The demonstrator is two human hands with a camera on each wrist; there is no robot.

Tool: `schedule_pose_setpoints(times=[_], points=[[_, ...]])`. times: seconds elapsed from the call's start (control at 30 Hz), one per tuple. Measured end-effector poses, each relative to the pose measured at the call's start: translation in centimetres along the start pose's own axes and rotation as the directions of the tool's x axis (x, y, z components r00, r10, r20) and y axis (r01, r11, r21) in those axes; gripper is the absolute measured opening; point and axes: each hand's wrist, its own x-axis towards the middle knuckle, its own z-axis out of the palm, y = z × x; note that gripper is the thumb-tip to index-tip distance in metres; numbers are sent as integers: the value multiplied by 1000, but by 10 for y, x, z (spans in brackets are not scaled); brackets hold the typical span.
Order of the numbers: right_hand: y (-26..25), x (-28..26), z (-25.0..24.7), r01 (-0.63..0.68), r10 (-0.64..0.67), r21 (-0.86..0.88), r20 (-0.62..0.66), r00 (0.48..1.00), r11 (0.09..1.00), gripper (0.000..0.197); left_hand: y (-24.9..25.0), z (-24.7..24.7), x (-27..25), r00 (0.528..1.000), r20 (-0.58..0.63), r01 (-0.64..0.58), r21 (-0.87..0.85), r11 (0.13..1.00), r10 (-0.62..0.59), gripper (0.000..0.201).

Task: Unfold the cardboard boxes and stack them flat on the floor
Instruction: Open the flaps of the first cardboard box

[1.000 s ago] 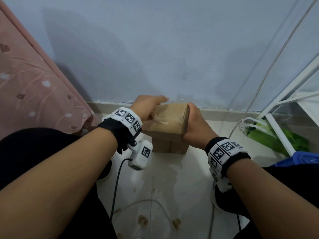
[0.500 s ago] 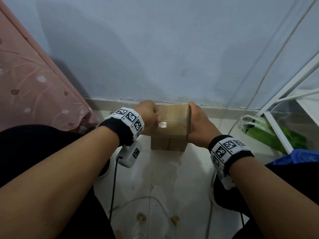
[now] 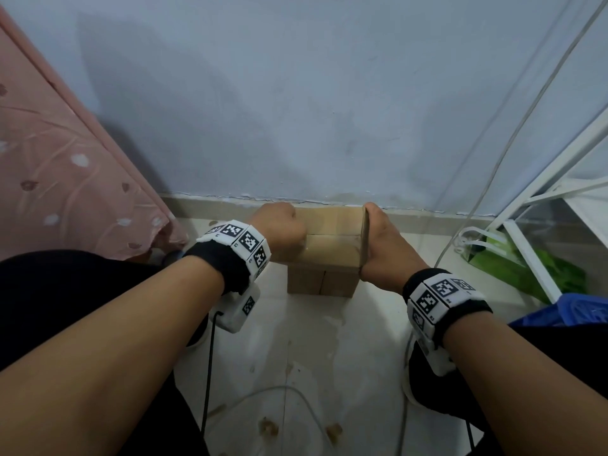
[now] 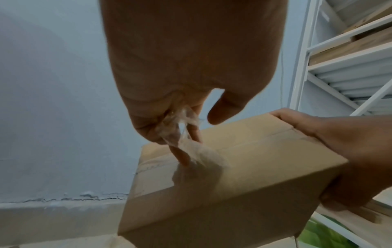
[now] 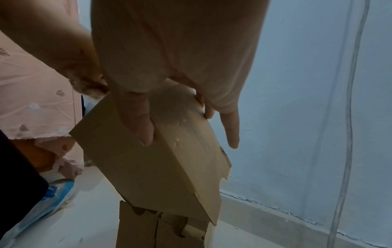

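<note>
A closed brown cardboard box (image 3: pixel 332 240) is held just above a second cardboard box (image 3: pixel 320 283) that stands on the floor by the wall. My left hand (image 3: pixel 279 230) is a fist at the upper box's left end. In the left wrist view it (image 4: pixel 178 129) pinches a crumpled strip of clear tape (image 4: pixel 186 144) that still clings to the top of the box (image 4: pixel 244 176). My right hand (image 3: pixel 381 246) grips the right end, thumb on the near face and fingers over the far edge (image 5: pixel 180 124). The lower box (image 5: pixel 159 231) has torn flap edges.
Pink patterned fabric (image 3: pixel 65 179) hangs at the left. A white metal shelf frame (image 3: pixel 526 225) stands at the right with a green bag (image 3: pixel 526 268) and a blue item (image 3: pixel 575 312) under it. Cables (image 3: pixel 263 393) lie on the pale floor between my knees. The wall (image 3: pixel 329 110) is close behind.
My left hand went from lying open across the box top to a fist at its left end, pulling the tape leftward. The box has levelled out; my right hand keeps its hold.
</note>
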Motion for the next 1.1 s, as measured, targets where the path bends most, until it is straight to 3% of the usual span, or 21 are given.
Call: schedule_pose_setpoints(times=[0.13, 0.27, 0.4, 0.57, 0.77, 0.9, 1.03, 1.1], points=[[3, 0, 1, 12, -12, 8, 0, 1000, 1000, 91, 1, 0, -4, 1000, 12, -26, -11, 1000, 26, 30], [6, 3, 3, 24, -23, 51, -32, 999, 998, 82, -2, 4, -3, 998, -30, -53, 8, 999, 53, 14], [10, 3, 1, 18, -14, 75, -45, 999, 997, 72, -5, 2, -1, 997, -54, -50, -60, 997, 47, 19], [8, 5, 3, 33, -30, 71, -51, 998, 997, 74, -6, 3, 2, 997, -50, -57, -130, 990, 51, 23], [11, 2, 2, 6, -3, 55, -56, 998, 998, 88, -10, -3, 11, 979, -205, -36, -296, 954, -26, 27], [10, 2, 1, 29, -20, 120, -76, 997, 992, 88, -10, -6, 11, 958, -270, 23, -252, 967, -93, 21], [18, 1, 1, 41, -28, 173, -75, 997, 984, 99, -15, -12, 10, 960, -136, 212, -219, 953, -245, 49], [22, 0, 2, 22, -13, 178, -50, 999, 984, 106, -17, -14, 9, 959, -59, 250, -284, 926, -277, 52]])
